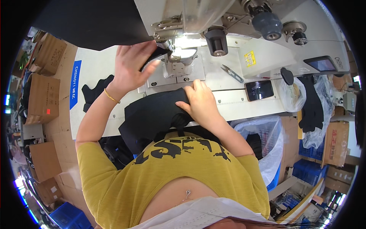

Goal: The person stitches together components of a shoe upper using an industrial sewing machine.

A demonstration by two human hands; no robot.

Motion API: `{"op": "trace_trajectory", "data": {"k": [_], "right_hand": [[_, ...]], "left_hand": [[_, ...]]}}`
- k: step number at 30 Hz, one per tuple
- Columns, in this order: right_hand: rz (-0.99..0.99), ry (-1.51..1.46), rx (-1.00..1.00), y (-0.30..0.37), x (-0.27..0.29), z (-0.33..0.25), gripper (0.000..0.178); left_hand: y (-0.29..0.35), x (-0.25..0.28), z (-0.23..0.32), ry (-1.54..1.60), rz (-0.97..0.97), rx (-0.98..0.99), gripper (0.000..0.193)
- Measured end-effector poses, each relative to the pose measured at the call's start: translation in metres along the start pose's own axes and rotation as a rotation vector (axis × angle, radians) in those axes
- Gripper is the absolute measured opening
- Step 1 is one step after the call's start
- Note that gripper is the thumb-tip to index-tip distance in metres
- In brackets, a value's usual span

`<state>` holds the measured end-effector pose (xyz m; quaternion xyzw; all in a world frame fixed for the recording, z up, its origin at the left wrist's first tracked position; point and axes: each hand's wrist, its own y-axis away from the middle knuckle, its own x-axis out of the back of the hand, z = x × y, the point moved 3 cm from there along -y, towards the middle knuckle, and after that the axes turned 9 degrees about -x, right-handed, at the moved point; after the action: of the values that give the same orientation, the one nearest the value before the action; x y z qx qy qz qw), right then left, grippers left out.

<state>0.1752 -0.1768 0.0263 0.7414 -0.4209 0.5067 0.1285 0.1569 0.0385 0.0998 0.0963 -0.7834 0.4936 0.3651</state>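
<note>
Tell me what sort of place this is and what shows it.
Most likely a garment-sewing workshop: a large sewing machine fills the top, black fabric lies in front of it, and thread snips lie nearby.

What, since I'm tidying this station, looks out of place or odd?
The phone lies on the sewing table near the thread snips, mildly odd as it isn't sewing equipment. Nothing looks clearly spilled or damaged.

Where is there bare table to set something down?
Free: white tabletop above the small black pieces, between blue strip and left hand; ruled strip between right hand and phone. Crowded: around the needle area, and where the right hand touches black fabric.
</note>
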Motion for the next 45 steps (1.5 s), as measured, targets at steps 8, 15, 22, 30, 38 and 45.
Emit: {"op": "trace_trajectory", "data": {"k": [8, 15, 22, 30, 38, 45], "right_hand": [[-0.093, -0.301, -0.032, 0.005, -0.006, 0.012, 0.029], [-0.292, -0.583, -0.154, -0.003, 0.001, 0.031, 0.017], [-0.081, -0.76, 0.001, -0.021, 0.039, -0.009, 0.013], [-0.061, -1.31, -0.34, -0.04, 0.02, -0.018, 0.01], [0.034, -1.473, -0.347, -0.051, 0.003, -0.014, 0.012], [0.036, -1.49, -0.326, -0.051, 0.004, -0.014, 0.012]], "left_hand": [[0.064, -0.027, -0.059, 0.655, -0.078, 1.084, 0.039], [0.048, 0.01, -0.063, 0.369, 0.054, 1.008, 0.038], [0.015, 0.032, -0.01, 0.285, -0.226, 0.363, 0.03], [-0.014, -0.005, -0.018, 1.065, -0.483, 0.854, 0.03], [-0.025, -0.022, -0.037, 1.236, -0.436, 0.927, 0.028], [-0.008, -0.029, -0.048, 1.174, -0.357, 0.983, 0.027]]}}
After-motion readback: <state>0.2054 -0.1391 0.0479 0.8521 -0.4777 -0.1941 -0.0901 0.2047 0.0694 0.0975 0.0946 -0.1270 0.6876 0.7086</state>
